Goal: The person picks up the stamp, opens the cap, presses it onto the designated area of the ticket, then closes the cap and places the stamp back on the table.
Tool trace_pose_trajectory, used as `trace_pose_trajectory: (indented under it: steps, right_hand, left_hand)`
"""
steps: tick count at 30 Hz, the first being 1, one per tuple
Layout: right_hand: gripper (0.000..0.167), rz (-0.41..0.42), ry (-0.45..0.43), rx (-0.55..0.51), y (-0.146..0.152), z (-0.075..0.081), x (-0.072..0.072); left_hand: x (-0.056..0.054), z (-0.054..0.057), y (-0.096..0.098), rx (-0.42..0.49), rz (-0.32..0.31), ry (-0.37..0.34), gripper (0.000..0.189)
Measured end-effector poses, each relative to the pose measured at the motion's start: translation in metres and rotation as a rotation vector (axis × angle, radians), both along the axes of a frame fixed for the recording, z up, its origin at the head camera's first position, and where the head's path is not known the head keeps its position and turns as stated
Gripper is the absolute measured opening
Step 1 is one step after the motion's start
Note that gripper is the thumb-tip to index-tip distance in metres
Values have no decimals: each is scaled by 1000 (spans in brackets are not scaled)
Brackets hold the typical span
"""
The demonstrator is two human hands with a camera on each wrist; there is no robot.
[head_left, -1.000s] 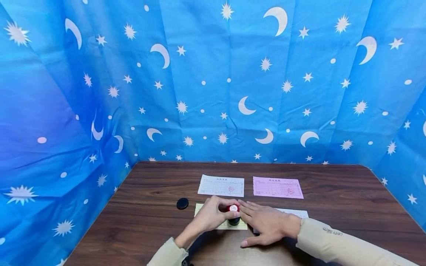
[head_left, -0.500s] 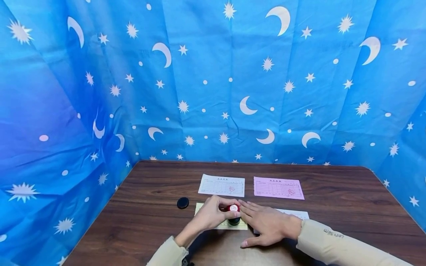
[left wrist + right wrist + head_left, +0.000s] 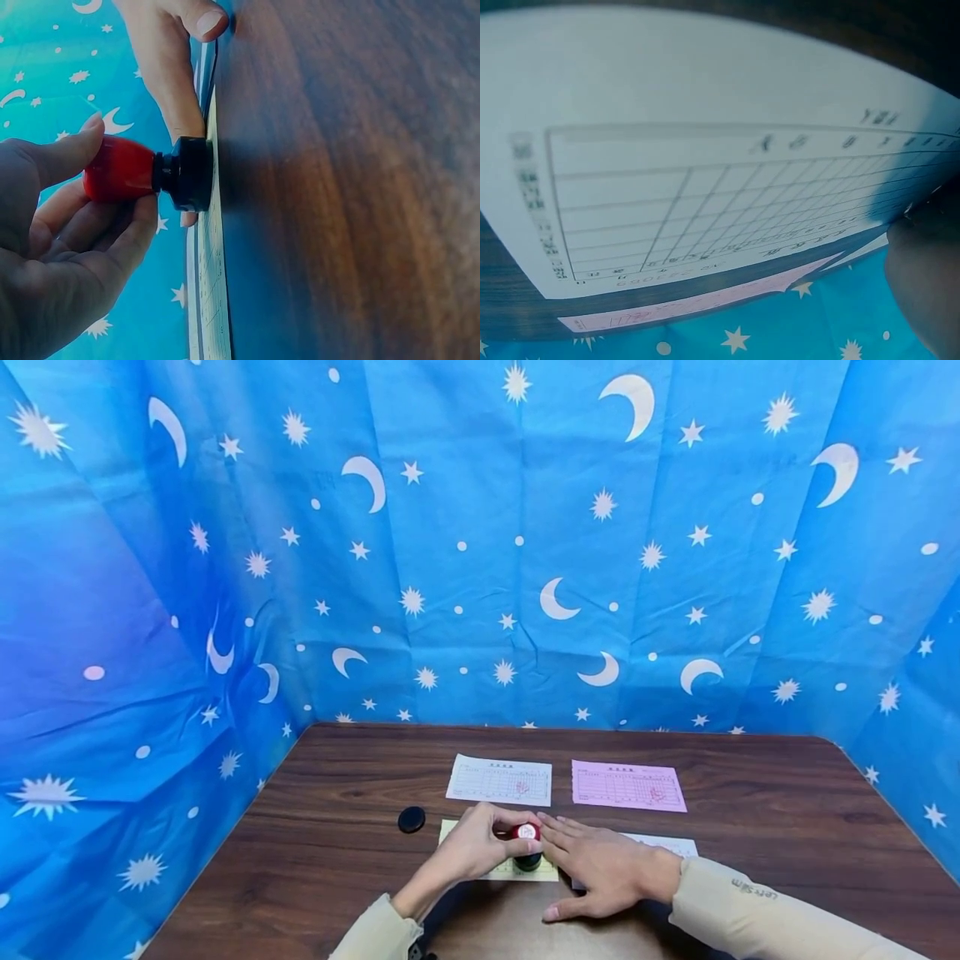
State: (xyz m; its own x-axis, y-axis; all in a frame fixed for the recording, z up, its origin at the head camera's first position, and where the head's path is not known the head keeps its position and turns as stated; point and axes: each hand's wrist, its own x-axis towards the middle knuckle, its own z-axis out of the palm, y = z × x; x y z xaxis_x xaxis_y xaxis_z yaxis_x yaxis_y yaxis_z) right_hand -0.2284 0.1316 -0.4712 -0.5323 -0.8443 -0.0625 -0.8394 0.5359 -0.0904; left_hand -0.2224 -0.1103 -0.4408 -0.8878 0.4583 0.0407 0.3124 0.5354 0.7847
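My left hand (image 3: 474, 843) grips the red handle of a stamp (image 3: 124, 171) between thumb and fingers. The stamp's black base sits flat against a yellow form (image 3: 504, 871), seen edge-on in the left wrist view. My right hand (image 3: 603, 864) lies palm down with fingers stretched out, its fingertips close beside the stamp at the yellow form's right side. Beneath that hand is a white form (image 3: 660, 180) with a printed grid, partly covered by it in the head view.
A round black cap (image 3: 412, 819) lies left of the yellow form. Farther back on the wooden table (image 3: 337, 827) are a white form (image 3: 491, 779) and a pink form (image 3: 628, 786), each with a red stamp mark. A blue star-patterned curtain (image 3: 480, 568) stands behind.
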Motion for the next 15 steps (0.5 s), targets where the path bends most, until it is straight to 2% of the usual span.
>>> trace_pose_trajectory:
  steps: [7, 15]
  right_hand:
    - [100, 15, 25, -2, -2, 2, -2]
    - [100, -4, -19, 1, 0, 1, 2]
  left_hand:
    - [0, 3, -2, 4, 6, 15, 38]
    - [2, 3, -1, -5, -18, 13, 38]
